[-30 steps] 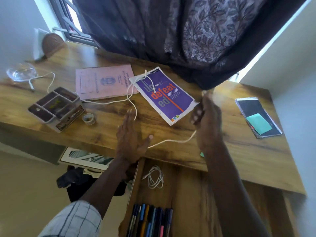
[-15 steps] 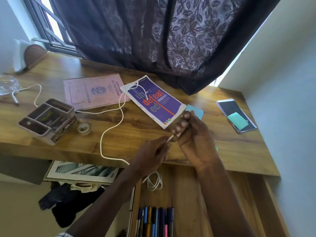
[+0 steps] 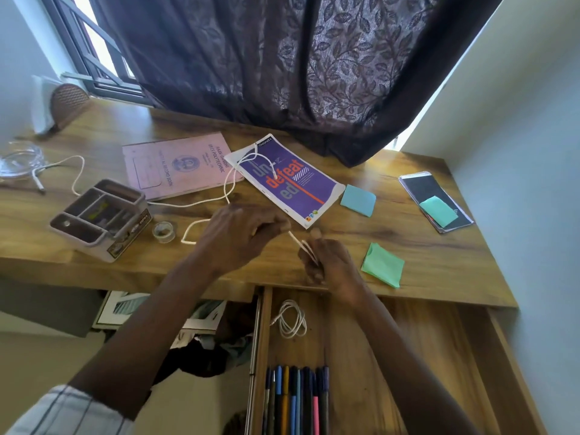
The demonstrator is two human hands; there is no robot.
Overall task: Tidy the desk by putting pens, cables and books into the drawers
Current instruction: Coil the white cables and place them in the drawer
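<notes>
A long white cable point(image 3: 201, 203) trails across the wooden desk point(image 3: 423, 246) and over a purple book point(image 3: 285, 180). My right hand point(image 3: 329, 265) grips a folded loop of that cable near the desk's front edge. My left hand point(image 3: 238, 233) pinches the same cable a little to the left, and a short stretch runs taut between the two hands. A pink record book point(image 3: 175, 166) lies behind the purple one. Below the desk an open drawer point(image 3: 361, 356) holds a coiled white cable point(image 3: 290, 320) and several pens point(image 3: 296, 400).
A white desk organiser point(image 3: 100, 219) and a small tape roll point(image 3: 163, 231) sit at the left, beside a glass dish point(image 3: 20, 158). Blue point(image 3: 357, 200) and green point(image 3: 383, 265) sticky pads lie at the right, with a dark notepad point(image 3: 434, 200) near the wall. A dark curtain point(image 3: 298, 64) hangs behind.
Both hands have moved onto the cable and drawn it toward the front edge. My left hand now pinches it further left, and a loop has formed in my right hand.
</notes>
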